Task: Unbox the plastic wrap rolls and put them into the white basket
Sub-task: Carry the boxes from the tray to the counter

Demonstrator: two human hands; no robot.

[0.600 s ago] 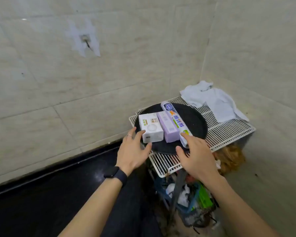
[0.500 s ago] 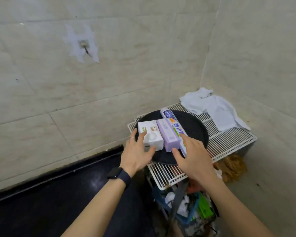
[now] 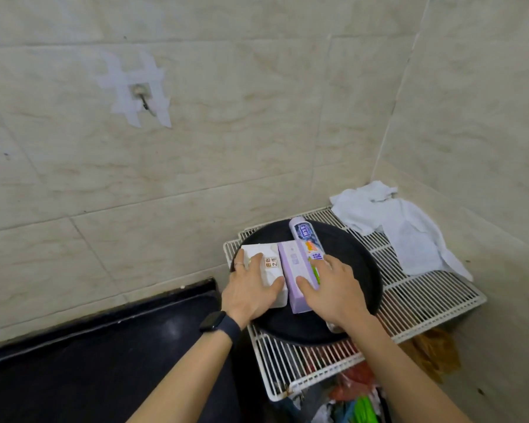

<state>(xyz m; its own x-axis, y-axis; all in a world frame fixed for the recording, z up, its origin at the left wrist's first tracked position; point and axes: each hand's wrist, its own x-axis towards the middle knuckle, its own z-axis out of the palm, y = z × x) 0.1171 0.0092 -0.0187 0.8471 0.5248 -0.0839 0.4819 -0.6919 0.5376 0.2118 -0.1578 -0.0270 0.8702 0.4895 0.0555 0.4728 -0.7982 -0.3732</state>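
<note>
Three boxes lie side by side on a round black tray [image 3: 361, 270]: a white box [image 3: 271, 262], a purple box [image 3: 292, 264] and a long blue-and-white box [image 3: 306, 236]. My left hand [image 3: 251, 293] grips the white box, with fingers over its left edge and the thumb at the gap beside the purple box. My right hand [image 3: 333, 288] rests flat on the purple box and the long box, covering their near ends.
The tray sits on a white wire rack [image 3: 425, 303] in a tiled corner, with a white cloth [image 3: 409, 230] at the rack's back right. Bags and clutter [image 3: 358, 401] lie under the rack. A black counter [image 3: 104, 355] runs along the left.
Both hands have moved forward from the tray's near rim onto the boxes. The left hand now spans the white box; the right covers the purple and long boxes.
</note>
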